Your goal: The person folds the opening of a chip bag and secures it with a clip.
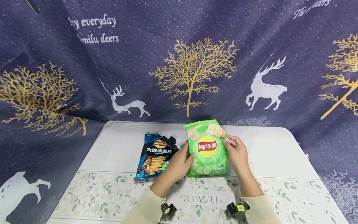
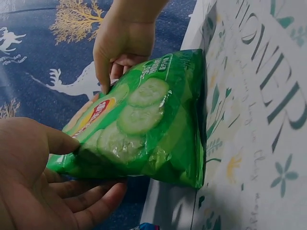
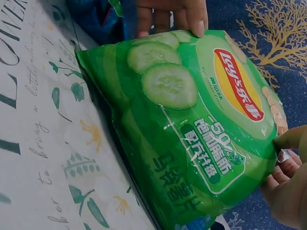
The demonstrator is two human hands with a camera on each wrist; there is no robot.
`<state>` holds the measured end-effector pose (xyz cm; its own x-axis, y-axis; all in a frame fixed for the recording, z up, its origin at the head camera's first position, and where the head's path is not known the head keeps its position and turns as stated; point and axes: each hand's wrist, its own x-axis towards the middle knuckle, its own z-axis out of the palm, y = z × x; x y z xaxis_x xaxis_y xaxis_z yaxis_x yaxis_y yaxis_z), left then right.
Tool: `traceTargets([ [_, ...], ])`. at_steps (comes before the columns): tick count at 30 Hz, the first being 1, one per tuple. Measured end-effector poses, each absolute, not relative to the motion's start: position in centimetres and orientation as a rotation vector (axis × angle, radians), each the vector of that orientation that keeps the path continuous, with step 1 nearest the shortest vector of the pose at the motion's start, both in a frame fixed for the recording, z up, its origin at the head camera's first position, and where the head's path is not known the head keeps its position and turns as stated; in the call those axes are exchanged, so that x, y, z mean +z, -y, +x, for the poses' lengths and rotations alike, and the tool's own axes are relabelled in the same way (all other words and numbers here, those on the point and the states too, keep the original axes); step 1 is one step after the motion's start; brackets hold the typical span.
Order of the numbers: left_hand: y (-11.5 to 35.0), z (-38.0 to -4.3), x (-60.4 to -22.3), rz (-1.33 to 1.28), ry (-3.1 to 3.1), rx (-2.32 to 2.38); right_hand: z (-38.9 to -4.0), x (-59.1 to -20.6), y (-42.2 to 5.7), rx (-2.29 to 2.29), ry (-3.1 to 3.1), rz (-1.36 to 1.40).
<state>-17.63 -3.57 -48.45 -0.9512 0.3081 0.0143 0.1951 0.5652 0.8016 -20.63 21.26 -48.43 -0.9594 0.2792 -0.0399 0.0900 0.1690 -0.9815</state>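
A green bag of cucumber-flavour potato chips [image 1: 207, 161] stands tilted up from the table between both hands, its lower edge on the cloth. My left hand [image 1: 179, 161] grips its left side, thumb on the front and fingers behind, as the left wrist view also shows. At the upper right edge, my right hand [image 1: 237, 152] pinches the bag between thumb and fingers. A small clear, crinkled bit shows by the right fingertips in the right wrist view. Left of the green bag lies a blue-black bag of chips [image 1: 152, 157], partly hidden by my left hand.
A black clip-like object [image 1: 170, 142] lies on the upper right of the blue-black bag. The white table [image 1: 117, 146] carries a floral runner [image 1: 100, 196] along its near part. Behind the table hangs a dark blue cloth [image 1: 167, 31] printed with deer and trees.
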Motion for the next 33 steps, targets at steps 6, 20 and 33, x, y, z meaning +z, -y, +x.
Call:
traceTargets([
  [6,3.9,-17.9,-48.2,0.406,-2.646,1.394,-20.3,-48.0,-21.0,1.933,2.261,-0.333],
  [20,5.0,-18.1,-47.0,0.326,-2.613,1.514,-20.2,-48.0,-20.3,1.989,2.157,-0.252],
  [33,5.5,-18.3,-44.8,0.241,-2.848,1.630,-19.9,-47.9,-19.9,2.006,2.159,-0.224],
])
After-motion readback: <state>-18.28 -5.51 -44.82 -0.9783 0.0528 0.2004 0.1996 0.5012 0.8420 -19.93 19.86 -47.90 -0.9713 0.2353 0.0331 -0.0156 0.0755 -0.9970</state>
